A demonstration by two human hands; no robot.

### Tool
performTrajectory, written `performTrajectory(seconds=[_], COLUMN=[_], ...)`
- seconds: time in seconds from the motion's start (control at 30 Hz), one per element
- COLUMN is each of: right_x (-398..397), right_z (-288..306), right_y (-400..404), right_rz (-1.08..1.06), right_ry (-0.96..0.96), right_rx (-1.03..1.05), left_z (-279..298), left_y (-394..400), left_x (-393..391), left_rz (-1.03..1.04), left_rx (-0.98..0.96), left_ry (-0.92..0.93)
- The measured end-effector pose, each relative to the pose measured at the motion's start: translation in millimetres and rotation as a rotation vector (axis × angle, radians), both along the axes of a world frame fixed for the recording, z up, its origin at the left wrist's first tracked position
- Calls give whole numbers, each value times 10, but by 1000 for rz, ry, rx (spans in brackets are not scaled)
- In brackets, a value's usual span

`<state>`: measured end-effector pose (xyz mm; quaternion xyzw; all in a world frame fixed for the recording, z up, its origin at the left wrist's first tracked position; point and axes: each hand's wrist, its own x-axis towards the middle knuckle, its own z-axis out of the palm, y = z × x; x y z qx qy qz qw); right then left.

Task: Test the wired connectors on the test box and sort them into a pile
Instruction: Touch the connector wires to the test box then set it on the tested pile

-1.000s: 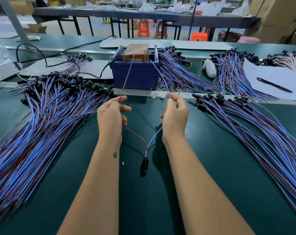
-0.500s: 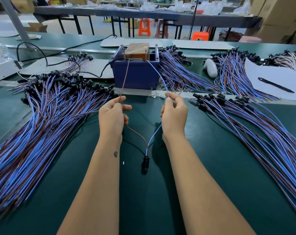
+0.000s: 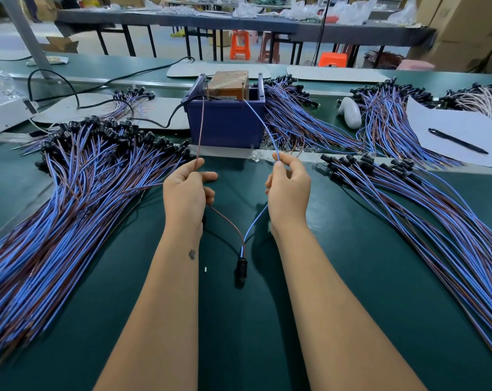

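Brown lead (image 3: 201,128) pinched between thumb and forefinger of the left hand (image 3: 185,193), blue lead (image 3: 263,124) pinched the same way in the right hand (image 3: 288,190). Remaining fingers on both hands curl loosely. Each lead runs up to the blue test box (image 3: 225,122) at the far middle of the green surface (image 3: 352,277); brown tip sits at the left pin, blue tip at the right pin. Can't tell if either actually touches metal.

Black connector (image 3: 240,270) on this harness lies on the surface between the forearms, near the front middle, both leads looping back to it.

Step in hand, my read: test contact, the two bare ends held at the box terminals. No indicator visible, so the result is unknown.

Big fanned pile (image 3: 70,207) fills the left side of the surface, a thinner pile (image 3: 408,207) runs along the right edge. Which is tested and which is untested can't be told from this view.

Next move calls for: hold both tips steady on the pins, then lift both leads off together and lay the harness with the finished pile, connector end aligned with the others. Risk: the loose leads snagging neighbouring wires.
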<state>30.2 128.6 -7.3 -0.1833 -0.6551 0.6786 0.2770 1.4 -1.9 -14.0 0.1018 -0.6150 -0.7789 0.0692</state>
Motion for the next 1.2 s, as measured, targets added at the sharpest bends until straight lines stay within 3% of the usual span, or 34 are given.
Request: performTrajectory(seconds=[0.87,1.2], right_x=[35,68], right_z=[-7,-4], right_y=[-11,-155], right_rz=[49,274], right_ry=[25,96], right_rx=[-3,177], left_z=[-8,17], left_y=[28,217], left_x=[-23,124], left_rz=[-32,-259], left_rx=[-38,-149], left_ry=[22,208])
